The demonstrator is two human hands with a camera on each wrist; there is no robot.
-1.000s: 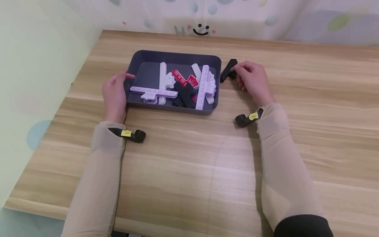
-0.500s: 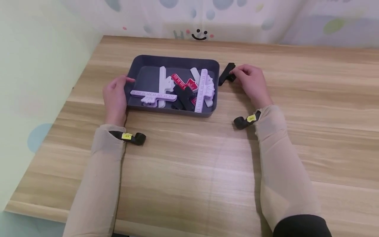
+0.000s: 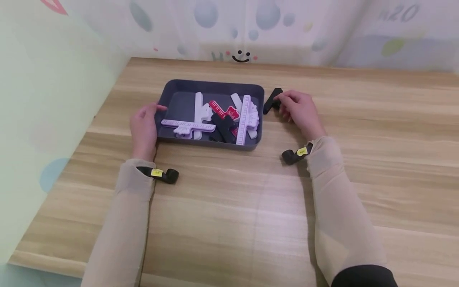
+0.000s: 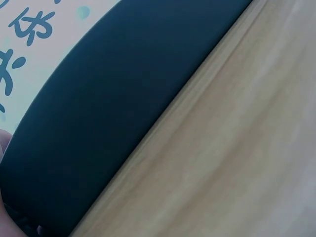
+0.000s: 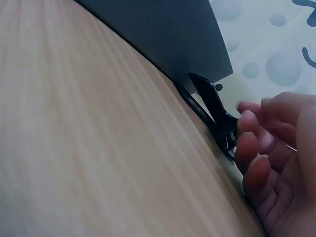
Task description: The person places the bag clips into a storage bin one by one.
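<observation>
A dark grey rectangular tray [image 3: 211, 146] lies on the wooden table with several clips in it. My left hand [image 3: 143, 129] grips the tray's left wall, one finger reaching over the rim. Just off the tray's right side is a black clip [image 3: 272, 100], its back end pinched by the thumb and fingers of my right hand [image 3: 299, 111]. From the right wrist, that clip [image 5: 210, 101] shows two long plates spread apart, close to the tray wall [image 5: 173, 39]. The left wrist view is mostly filled by the tray's outer side [image 4: 108, 98].
Inside the tray are a white clip [image 3: 198, 105], a lilac clip [image 3: 188, 126] across it, a red clip [image 3: 224, 109], a black clip [image 3: 224, 127] and another lilac clip [image 3: 244, 119]. A patterned curtain [image 3: 322, 24] hangs behind the wooden table [image 3: 229, 207].
The head view has tilted up, so everything sits lower in it. Both hands, the tray and the black clip keep their places relative to one another.
</observation>
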